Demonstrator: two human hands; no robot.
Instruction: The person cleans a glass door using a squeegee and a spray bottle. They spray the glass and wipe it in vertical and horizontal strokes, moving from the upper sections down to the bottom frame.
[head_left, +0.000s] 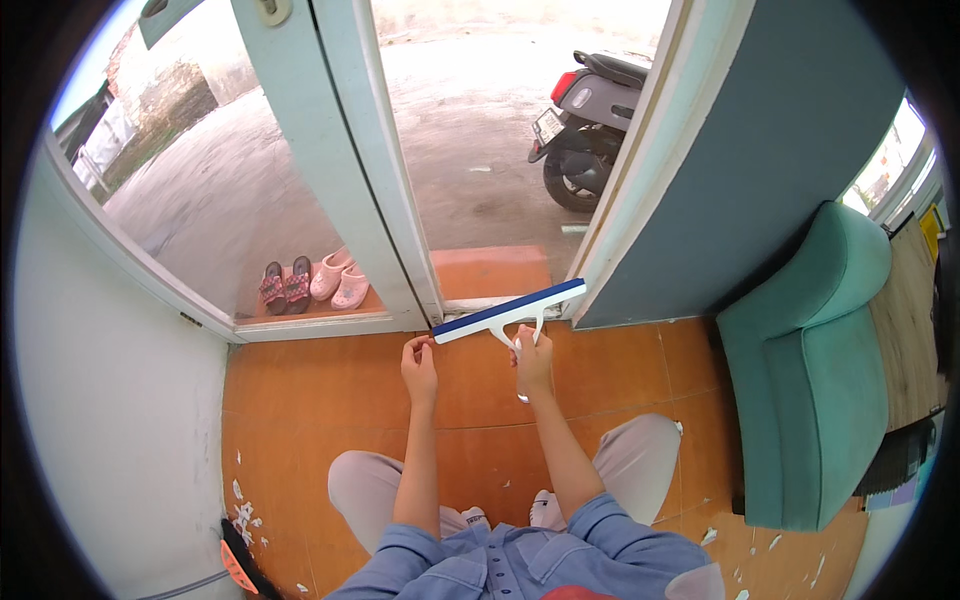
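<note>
A white window squeegee (517, 309) with a dark blue blade is held out in front of me, tilted up to the right. My right hand (534, 360) is closed around its handle, just below the forked neck. Close to the left end of the blade is my left hand (420, 367), its fingers curled up towards the thumb. Whether those fingertips touch the blade or stop just beside it, I cannot tell. Beyond the squeegee is the glass door (217, 187) with its pale frame, and right of it an open doorway.
On the step outside lie patterned sandals (287, 287) and pink clogs (341, 279). A motor scooter (589, 127) stands past the doorway. To my right is a green upholstered seat (814, 405). White scraps (244, 517) and an orange and black brush head (240, 566) lie on the tiles at left.
</note>
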